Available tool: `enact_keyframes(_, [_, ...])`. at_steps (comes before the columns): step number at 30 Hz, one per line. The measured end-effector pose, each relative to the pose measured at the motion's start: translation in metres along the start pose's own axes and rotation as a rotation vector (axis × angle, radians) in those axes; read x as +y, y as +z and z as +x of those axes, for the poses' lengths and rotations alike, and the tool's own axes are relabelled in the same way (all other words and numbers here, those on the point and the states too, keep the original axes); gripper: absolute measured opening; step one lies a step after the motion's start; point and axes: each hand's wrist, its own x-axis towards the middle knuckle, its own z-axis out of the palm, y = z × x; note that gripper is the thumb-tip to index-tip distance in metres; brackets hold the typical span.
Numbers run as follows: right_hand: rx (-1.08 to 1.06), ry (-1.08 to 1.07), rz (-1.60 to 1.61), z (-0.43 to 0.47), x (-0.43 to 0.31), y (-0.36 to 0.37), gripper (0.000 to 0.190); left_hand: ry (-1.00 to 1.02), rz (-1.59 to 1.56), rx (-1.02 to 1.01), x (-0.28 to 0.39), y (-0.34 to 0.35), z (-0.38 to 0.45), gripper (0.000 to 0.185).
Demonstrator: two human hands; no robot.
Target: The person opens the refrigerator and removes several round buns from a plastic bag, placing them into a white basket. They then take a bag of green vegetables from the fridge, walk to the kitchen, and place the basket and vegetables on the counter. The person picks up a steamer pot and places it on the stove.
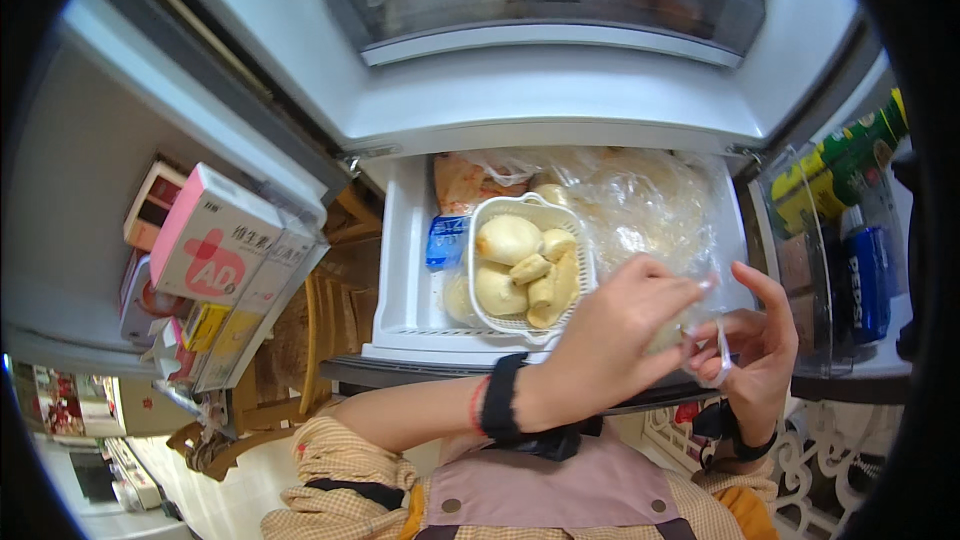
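Observation:
In the pulled-out white refrigerator drawer (409, 240), a white plastic basket (474, 315) holds pale steamed buns (508, 238) and several smaller yellowish dough pieces (551, 289). A clear plastic bag (652, 202) with pale contents fills the drawer's right side. My left hand (615, 322) reaches across the drawer's front right corner, its fingers closed on thin clear plastic. Beside it, my right hand (754, 352) grips a twisted white strip of the plastic, index finger raised. The fingertips of both hands nearly meet; what lies between them is partly hidden and blurred.
A blue packet (447, 241) and a reddish food package (469, 184) lie at the drawer's left. The open left door holds boxes (217, 236); the right door shelf holds a blue can (870, 285) and a green-yellow bottle (840, 157). A closed clear-fronted drawer (555, 7) is above.

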Motion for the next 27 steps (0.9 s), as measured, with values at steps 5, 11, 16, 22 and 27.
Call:
enact_keyframes(5, [0.077,-0.384,-0.574,0.011,-0.004,0.011,0.051,-0.087,-0.050,-0.061,-0.002,0.010,0.002,0.020])
enact_keyframes(11, [0.112,-0.394,-0.990,0.012,0.012,-0.001,0.028,-0.352,-0.619,0.038,-0.014,-0.015,-0.006,0.026])
enact_keyframes(16, [0.041,-0.080,-0.207,0.018,0.045,-0.004,0.009,-0.501,-0.594,-0.138,-0.018,-0.026,-0.014,0.030])
enact_keyframes(22, [-0.400,0.393,1.057,0.035,0.052,-0.006,0.012,-0.545,-0.876,-0.064,-0.038,-0.029,-0.021,0.037])
enact_keyframes(27, [-0.345,0.313,1.228,0.047,0.056,-0.008,0.010,-0.652,-1.188,0.103,-0.047,-0.032,-0.024,0.037])
